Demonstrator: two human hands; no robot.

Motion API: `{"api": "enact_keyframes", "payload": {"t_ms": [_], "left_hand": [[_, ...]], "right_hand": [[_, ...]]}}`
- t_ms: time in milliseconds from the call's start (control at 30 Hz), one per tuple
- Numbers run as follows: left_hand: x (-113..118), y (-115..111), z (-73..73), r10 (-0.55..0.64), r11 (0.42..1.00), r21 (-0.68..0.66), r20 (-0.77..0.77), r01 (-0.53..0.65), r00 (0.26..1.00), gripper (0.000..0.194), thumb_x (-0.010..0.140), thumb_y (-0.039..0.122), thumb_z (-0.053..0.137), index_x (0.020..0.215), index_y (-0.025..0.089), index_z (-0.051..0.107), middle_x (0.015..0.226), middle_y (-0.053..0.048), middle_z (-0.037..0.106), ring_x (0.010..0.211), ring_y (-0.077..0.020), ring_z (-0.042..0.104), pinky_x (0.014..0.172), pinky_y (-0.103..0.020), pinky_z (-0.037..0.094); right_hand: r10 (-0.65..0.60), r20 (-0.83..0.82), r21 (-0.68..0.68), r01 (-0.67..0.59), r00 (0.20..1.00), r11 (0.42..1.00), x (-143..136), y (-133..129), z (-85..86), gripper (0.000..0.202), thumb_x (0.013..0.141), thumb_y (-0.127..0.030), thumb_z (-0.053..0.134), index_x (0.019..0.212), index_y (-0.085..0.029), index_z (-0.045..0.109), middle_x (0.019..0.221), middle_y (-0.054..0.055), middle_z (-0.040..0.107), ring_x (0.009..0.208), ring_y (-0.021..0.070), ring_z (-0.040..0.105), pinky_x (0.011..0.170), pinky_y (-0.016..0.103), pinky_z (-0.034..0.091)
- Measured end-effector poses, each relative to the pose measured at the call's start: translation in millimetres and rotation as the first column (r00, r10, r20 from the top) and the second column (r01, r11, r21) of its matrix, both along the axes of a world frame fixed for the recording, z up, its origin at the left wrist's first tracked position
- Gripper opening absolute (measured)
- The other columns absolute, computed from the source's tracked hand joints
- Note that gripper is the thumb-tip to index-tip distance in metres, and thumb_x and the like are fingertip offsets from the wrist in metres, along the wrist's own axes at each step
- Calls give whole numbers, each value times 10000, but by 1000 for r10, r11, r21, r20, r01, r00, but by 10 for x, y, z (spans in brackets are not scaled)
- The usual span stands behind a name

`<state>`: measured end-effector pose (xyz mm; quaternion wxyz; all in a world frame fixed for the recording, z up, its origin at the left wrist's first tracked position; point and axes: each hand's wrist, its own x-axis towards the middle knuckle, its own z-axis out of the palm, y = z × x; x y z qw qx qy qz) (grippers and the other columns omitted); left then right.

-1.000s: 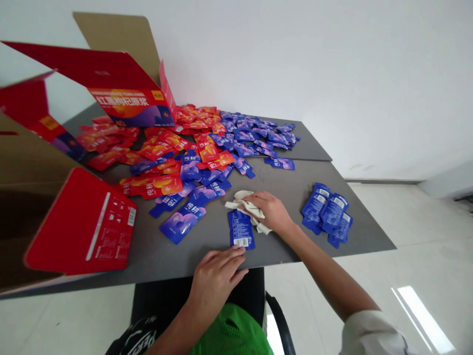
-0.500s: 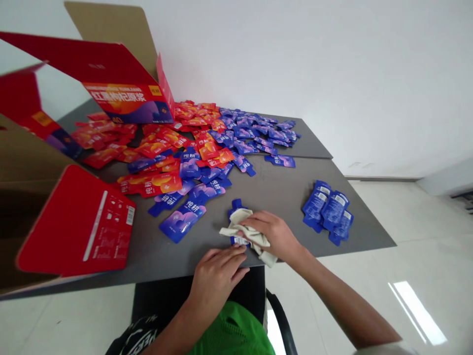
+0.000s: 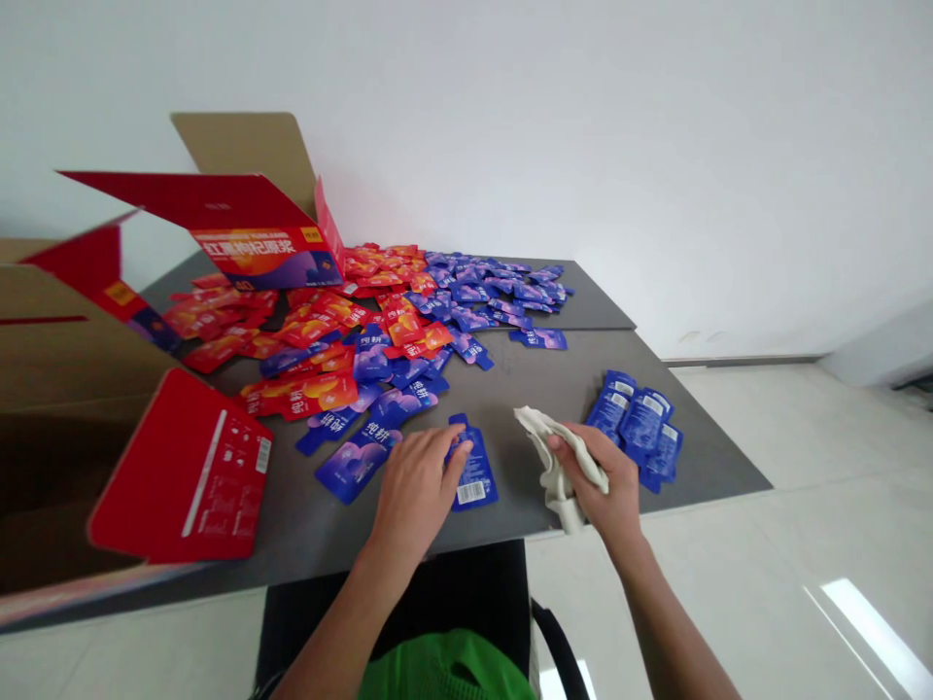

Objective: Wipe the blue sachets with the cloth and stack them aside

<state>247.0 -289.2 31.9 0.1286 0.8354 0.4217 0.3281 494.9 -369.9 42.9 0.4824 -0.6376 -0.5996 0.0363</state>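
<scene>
Wiping seems the step in hand: the pouch [image 3: 475,472] lies on the table [image 3: 517,384], partly under the left hand [image 3: 417,476] (gripping or merely touching, I can't tell), the right hand [image 3: 610,481] clutches a cloth [image 3: 558,486] apart from it, and the next move probably calls for an edge pinch.

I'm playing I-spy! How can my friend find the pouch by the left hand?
On the grey table, look near the front edge, between the left hand and the cloth. The blue pouch there is the only one lying alone with its barcode up.
</scene>
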Motion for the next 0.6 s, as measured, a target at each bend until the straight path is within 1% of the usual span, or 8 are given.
{"api": "enact_keyframes", "payload": {"t_ms": [67,133,200,267,333,433,600], "left_hand": [[102,122,-62,99,994,46,-100,-95,990,386,1029,415,553,1329,186,633,1209,-144,703,1119,-308,643,962,-468,516],[190,190,-137,165,986,68,-196,-155,967,467,991,442,603,1355,151,604,1220,-174,668,1124,-341,612,932,-475,513],[256,218,-186,181,983,46,-272,-175,945,473,973,443,625,1334,137,609,1189,-179,658,1090,-343,609,900,-457,509],[305,230,-200,168,984,-7,-324,-180,931,445,967,443,629,1296,143,630,1145,-171,658,1056,-329,617,884,-436,504],[341,243,-191,156,981,-56,-354,-187,922,425,957,449,639,1258,150,652,1117,-169,661,1046,-329,627,883,-435,501],[380,287,-172,156,974,-96,-378,-206,913,430,928,437,674,1241,143,666,1101,-183,675,1052,-352,645,888,-455,501],[400,432,-156,118,957,-208,-363,-204,924,452,861,375,747,1248,158,661,1099,-173,716,1058,-330,685,872,-399,506]], "right_hand": [[-85,-87,-31,83,993,996,16,-216,-138,225,962,-413,690,1056,-232,785,1019,73,787,895,269,749,823,405,614],[-148,-155,-46,143,977,989,3,-350,-281,237,958,-419,689,1057,-227,786,1014,72,790,898,278,753,821,407,618],[-180,-186,-39,176,966,984,-22,-416,-400,247,956,-423,689,1062,-221,783,1040,80,789,933,288,751,845,419,616],[-185,-184,-33,182,965,983,-47,-434,-478,252,954,-429,688,1066,-223,781,1066,85,784,957,291,746,870,433,611],[-181,-169,-33,178,969,984,-63,-428,-516,254,955,-438,684,1077,-236,777,1075,83,781,968,294,744,889,448,608],[-163,-142,-36,160,976,986,-69,-414,-526,252,969,-442,663,1102,-257,770,1101,80,776,999,300,742,912,463,605],[-137,-94,-21,136,986,991,-49,-419,-528,247,973,-439,661,1100,-256,768,1112,82,776,1010,300,747,902,448,611]]}}
